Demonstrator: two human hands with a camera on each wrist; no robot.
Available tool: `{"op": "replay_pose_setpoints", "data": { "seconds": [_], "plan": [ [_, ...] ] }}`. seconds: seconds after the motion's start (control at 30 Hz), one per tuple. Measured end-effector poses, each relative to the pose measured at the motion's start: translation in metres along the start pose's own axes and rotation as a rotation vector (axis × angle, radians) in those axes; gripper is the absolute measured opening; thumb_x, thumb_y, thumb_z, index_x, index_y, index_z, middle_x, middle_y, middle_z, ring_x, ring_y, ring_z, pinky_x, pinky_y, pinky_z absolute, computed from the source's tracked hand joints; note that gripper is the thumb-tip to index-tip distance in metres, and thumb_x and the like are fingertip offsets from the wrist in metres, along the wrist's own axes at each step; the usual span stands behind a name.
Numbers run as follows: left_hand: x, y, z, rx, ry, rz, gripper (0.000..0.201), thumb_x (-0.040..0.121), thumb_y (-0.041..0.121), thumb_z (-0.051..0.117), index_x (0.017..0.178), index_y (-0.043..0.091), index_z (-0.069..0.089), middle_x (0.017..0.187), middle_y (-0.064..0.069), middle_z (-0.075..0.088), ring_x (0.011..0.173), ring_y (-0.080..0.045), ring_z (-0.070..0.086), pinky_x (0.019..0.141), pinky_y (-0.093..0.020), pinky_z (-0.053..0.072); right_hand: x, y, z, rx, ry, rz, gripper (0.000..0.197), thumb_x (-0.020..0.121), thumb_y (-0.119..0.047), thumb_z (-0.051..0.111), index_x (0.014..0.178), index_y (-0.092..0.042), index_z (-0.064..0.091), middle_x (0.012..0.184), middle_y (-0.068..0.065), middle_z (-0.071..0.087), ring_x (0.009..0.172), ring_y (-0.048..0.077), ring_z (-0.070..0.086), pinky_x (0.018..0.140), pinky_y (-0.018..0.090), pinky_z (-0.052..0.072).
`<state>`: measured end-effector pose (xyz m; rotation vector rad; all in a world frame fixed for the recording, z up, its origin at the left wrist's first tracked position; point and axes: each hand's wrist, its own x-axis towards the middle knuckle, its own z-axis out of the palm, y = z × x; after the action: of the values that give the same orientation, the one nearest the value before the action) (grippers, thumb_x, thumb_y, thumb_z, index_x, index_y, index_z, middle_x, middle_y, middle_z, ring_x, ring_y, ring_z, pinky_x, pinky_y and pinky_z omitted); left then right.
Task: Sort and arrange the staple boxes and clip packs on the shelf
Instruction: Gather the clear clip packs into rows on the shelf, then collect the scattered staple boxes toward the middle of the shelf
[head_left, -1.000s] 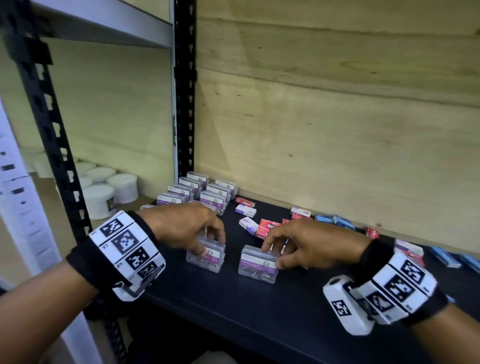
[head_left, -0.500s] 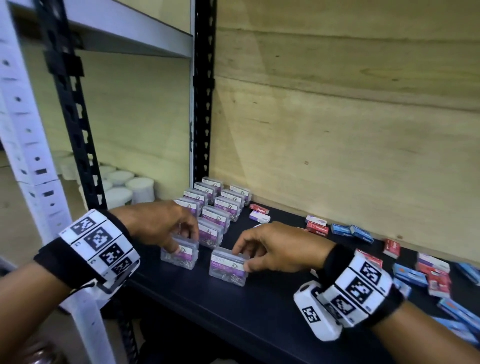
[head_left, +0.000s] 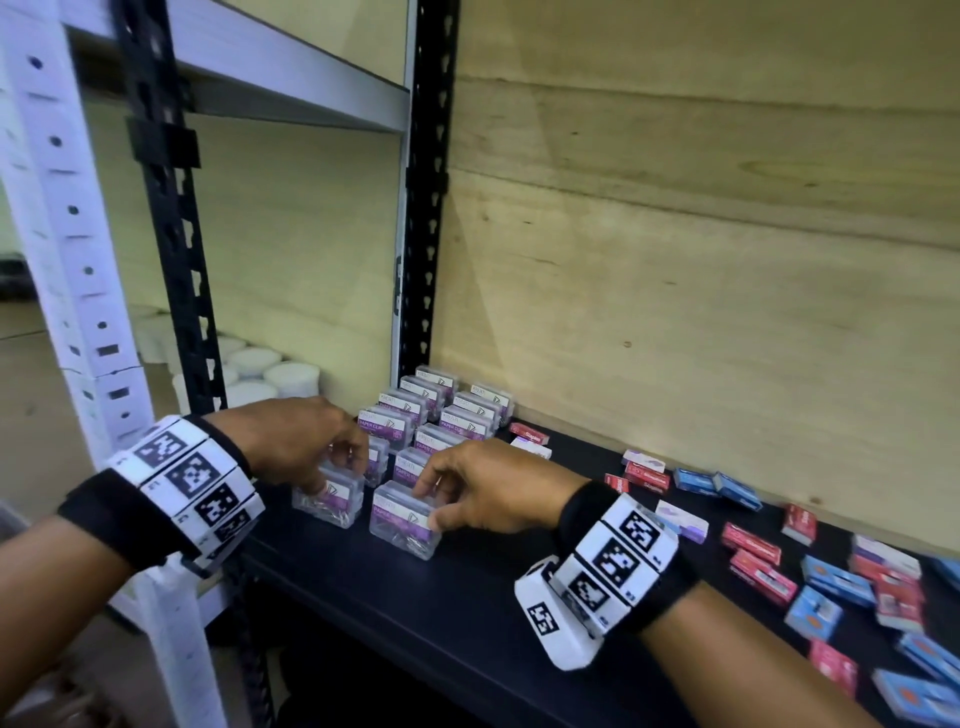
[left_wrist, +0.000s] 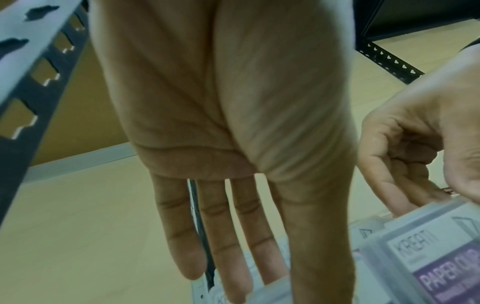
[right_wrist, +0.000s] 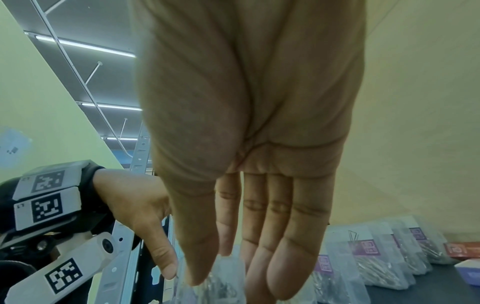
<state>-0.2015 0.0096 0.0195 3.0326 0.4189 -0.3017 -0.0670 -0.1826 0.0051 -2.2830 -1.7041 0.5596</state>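
Left hand pinching a clear clip pack near the shelf's front-left corner, fingers and thumb curled on its top. Right hand pinching a second clip pack just beside the first, thumb on the near face, fingers over the far edge. Both packs standing on the shelf. Behind them, two rows of clip packs running to the back-left corner; about nine countable, some hidden by the hands. Staple boxes scattered loose toward the right edge: red, blue and white mixed, roughly twenty, exact count unclear at the frame edge.
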Motion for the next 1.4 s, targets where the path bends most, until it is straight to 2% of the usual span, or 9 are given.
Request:
{"op": "replay_pose_setpoints", "data": {
  "seconds": [0.47, 0.57, 0.67, 0.73, 0.9, 1.07, 1.23, 1.33, 1.4],
  "plan": [
    [-0.001, -0.005, 0.000, 0.069, 0.037, -0.039, 0.038, 0.079, 0.023, 0.076, 0.105, 0.046, 0.059, 0.100, 0.020, 0.057, 0.091, 0.001, 0.054, 0.076, -0.020, 0.047, 0.004, -0.012, 0.002, -0.087, 0.027, -0.009, 0.036, 0.092, -0.028, 0.069, 0.126, -0.024, 0.061, 0.115, -0.002, 0.067, 0.101, 0.016, 0.063, 0.090, 0.032, 0.051],
    [-0.002, -0.003, -0.004, 0.089, 0.047, -0.059, 0.038, 0.082, 0.032, 0.074, 0.114, 0.043, 0.057, 0.102, 0.021, 0.056, 0.092, 0.000, 0.054, 0.076, -0.020, 0.046, 0.002, -0.010, 0.003, -0.120, 0.024, -0.035, 0.039, 0.093, -0.029, 0.068, 0.130, -0.023, 0.058, 0.118, 0.000, 0.065, 0.099, 0.015, 0.060, 0.088, 0.031, 0.050],
    [-0.005, 0.004, -0.011, 0.114, 0.069, -0.052, 0.032, 0.085, 0.047, 0.067, 0.114, 0.043, 0.056, 0.101, 0.022, 0.055, 0.091, 0.000, 0.054, 0.079, -0.022, 0.049, -0.002, -0.004, 0.003, -0.171, 0.046, -0.079, 0.042, 0.092, -0.031, 0.068, 0.132, -0.022, 0.056, 0.122, 0.000, 0.062, 0.094, 0.011, 0.053, 0.080, 0.026, 0.043],
    [-0.005, 0.012, -0.016, 0.125, 0.087, -0.031, 0.030, 0.086, 0.052, 0.064, 0.114, 0.043, 0.056, 0.101, 0.023, 0.055, 0.090, 0.001, 0.054, 0.079, -0.022, 0.048, -0.005, 0.002, 0.001, -0.169, 0.052, -0.081, 0.042, 0.092, -0.031, 0.068, 0.132, -0.023, 0.056, 0.124, 0.000, 0.061, 0.096, 0.012, 0.056, 0.083, 0.028, 0.047],
    [0.000, 0.041, -0.023, 0.131, 0.116, 0.060, 0.029, 0.088, 0.054, 0.060, 0.115, 0.044, 0.057, 0.105, 0.025, 0.056, 0.094, 0.000, 0.055, 0.078, -0.021, 0.046, -0.031, 0.030, -0.012, -0.154, 0.074, -0.017, 0.039, 0.092, -0.035, 0.067, 0.129, -0.026, 0.058, 0.127, -0.003, 0.060, 0.097, 0.011, 0.059, 0.084, 0.029, 0.048],
    [0.025, 0.084, -0.023, 0.118, 0.093, 0.180, 0.029, 0.086, 0.056, 0.060, 0.112, 0.044, 0.058, 0.103, 0.023, 0.058, 0.093, 0.000, 0.056, 0.084, -0.028, 0.051, -0.075, 0.070, -0.026, -0.159, 0.121, 0.108, 0.036, 0.091, -0.033, 0.068, 0.126, -0.027, 0.061, 0.123, -0.006, 0.060, 0.092, 0.006, 0.054, 0.082, 0.022, 0.041],
    [0.060, 0.119, -0.025, 0.106, 0.008, 0.229, 0.032, 0.086, 0.053, 0.064, 0.114, 0.039, 0.060, 0.099, 0.020, 0.061, 0.082, 0.003, 0.056, 0.069, -0.018, 0.043, -0.111, 0.107, -0.037, -0.162, 0.141, 0.252, 0.034, 0.091, -0.035, 0.067, 0.124, -0.030, 0.061, 0.113, -0.010, 0.059, 0.094, 0.007, 0.055, 0.078, 0.021, 0.041],
    [0.081, 0.135, -0.031, 0.123, -0.047, 0.251, 0.031, 0.088, 0.045, 0.066, 0.115, 0.031, 0.061, 0.093, 0.017, 0.062, 0.066, 0.012, 0.056, 0.065, -0.014, 0.042, -0.120, 0.120, -0.041, -0.179, 0.121, 0.288, 0.034, 0.091, -0.035, 0.067, 0.123, -0.029, 0.062, 0.115, -0.006, 0.063, 0.095, 0.010, 0.057, 0.083, 0.027, 0.046],
    [0.097, 0.145, -0.037, 0.154, -0.068, 0.258, 0.030, 0.087, 0.041, 0.068, 0.114, 0.028, 0.063, 0.093, 0.015, 0.064, 0.071, 0.007, 0.058, 0.069, -0.017, 0.044, -0.122, 0.126, -0.043, -0.175, 0.093, 0.317, 0.034, 0.091, -0.035, 0.067, 0.124, -0.027, 0.062, 0.113, -0.006, 0.064, 0.094, 0.010, 0.058, 0.083, 0.027, 0.047]
  ]
}}
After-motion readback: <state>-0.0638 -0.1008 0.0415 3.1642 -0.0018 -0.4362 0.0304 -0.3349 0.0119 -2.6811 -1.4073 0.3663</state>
